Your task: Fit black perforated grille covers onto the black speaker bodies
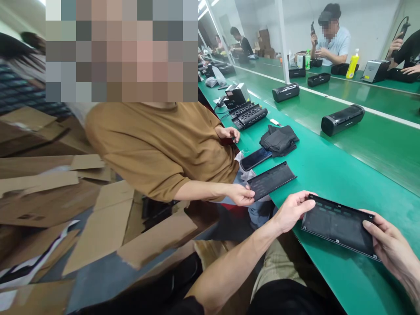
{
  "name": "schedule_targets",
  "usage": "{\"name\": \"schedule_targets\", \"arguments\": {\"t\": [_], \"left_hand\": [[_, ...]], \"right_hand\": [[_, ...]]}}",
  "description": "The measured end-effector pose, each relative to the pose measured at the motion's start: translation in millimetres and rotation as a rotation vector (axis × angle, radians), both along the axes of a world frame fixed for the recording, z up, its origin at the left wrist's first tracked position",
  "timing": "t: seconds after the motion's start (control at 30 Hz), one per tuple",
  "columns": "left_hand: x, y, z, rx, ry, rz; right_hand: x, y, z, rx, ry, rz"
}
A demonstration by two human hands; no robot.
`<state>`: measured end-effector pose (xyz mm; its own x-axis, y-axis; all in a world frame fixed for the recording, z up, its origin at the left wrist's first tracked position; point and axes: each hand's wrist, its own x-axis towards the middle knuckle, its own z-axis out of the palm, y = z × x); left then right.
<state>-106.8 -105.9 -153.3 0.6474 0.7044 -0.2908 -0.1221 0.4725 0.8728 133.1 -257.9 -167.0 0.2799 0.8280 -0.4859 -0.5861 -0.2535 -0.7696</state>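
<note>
A black curved plastic panel [341, 227] with its inner side up is held between my two hands, over the edge of the green table. My left hand [293, 212] grips its left end, thumb on the inner face. At the right end my right hand [389, 240] holds it, thumb over the rim and fingers behind. Small clip-like tabs and slots run along the panel's edges. To the left, a person in a brown shirt holds out a similar black panel [272, 181] by its near end; that person's hand [242, 194] is apart from mine.
A phone [256, 158] and folded black cloths [278, 140] lie on the green table [315, 175]. Black slotted panels [247, 115] sit farther back. Several black speaker-like units [343, 119] rest on the green belt. Flattened cardboard [101, 223] covers the floor at left.
</note>
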Motion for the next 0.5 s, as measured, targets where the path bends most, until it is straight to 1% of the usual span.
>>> {"name": "schedule_targets", "arguments": {"t": [0.1, 0.27, 0.5], "left_hand": [[-3.0, -0.3, 0.7, 0.02, -0.062, -0.032], [-3.8, -0.9, -0.2, 0.089, -0.05, -0.022], [-5.8, 0.2, -6.7, 0.068, -0.099, -0.018]], "right_hand": [[1.0, -1.5, -0.4, 0.013, -0.011, 0.021], [2.9, -1.2, -1.3, 0.013, 0.001, 0.034], [2.2, -0.3, -3.4, 0.002, 0.021, 0.014]]}}
